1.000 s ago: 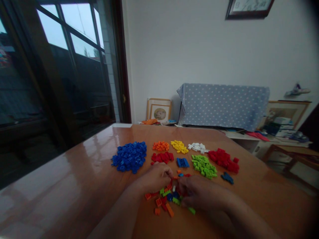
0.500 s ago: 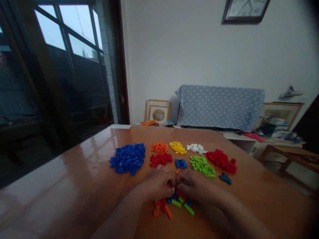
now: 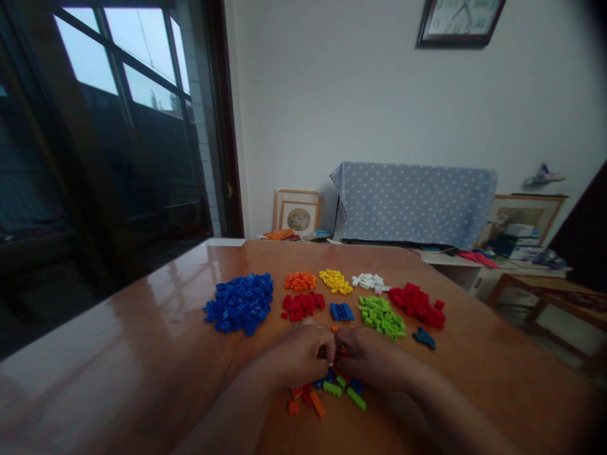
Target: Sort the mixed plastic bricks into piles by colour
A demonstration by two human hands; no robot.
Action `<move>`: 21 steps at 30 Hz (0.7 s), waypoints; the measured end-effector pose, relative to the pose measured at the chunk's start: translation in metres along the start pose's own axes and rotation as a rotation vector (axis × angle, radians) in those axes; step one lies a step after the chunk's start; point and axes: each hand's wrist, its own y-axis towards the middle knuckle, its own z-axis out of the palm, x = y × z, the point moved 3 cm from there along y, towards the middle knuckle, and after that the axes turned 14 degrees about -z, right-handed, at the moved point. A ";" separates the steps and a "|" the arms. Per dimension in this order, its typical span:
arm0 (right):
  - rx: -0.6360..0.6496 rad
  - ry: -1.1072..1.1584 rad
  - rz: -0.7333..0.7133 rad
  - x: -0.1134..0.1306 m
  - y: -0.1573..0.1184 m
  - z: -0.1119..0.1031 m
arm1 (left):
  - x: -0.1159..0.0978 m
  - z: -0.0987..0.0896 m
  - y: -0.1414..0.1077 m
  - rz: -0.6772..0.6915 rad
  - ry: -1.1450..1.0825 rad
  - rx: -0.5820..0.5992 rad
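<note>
My left hand (image 3: 304, 351) and my right hand (image 3: 372, 355) meet low in the middle of the head view, fingers curled inward and almost touching. Both are closed, and the small thing between their fingertips is mostly hidden; a bit of red shows there. Under and in front of them lies a mixed handful of toy bricks: a lime green brick (image 3: 356, 399), another green brick (image 3: 332, 389), an orange brick (image 3: 317, 404), a small orange brick (image 3: 293, 408), with some red and blue ones partly covered by the hands.
Sorted brick piles lie beyond my hands: blue (image 3: 241, 303), orange (image 3: 300, 280), yellow (image 3: 336, 282), white (image 3: 370, 282), lime green (image 3: 382, 317) and two red ones (image 3: 303, 305) (image 3: 417, 305). Several blue bricks (image 3: 342, 311) sit centrally, dark teal pieces (image 3: 424, 338) at right, all on the wooden table (image 3: 133, 354).
The whole view has shifted slightly, so everything appears a little further left. My hands stay together over the loose bricks, with only slight finger movement.
</note>
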 end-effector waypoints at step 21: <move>-0.041 0.048 0.008 0.003 0.006 0.009 | 0.018 -0.009 0.010 -0.188 -0.052 -0.267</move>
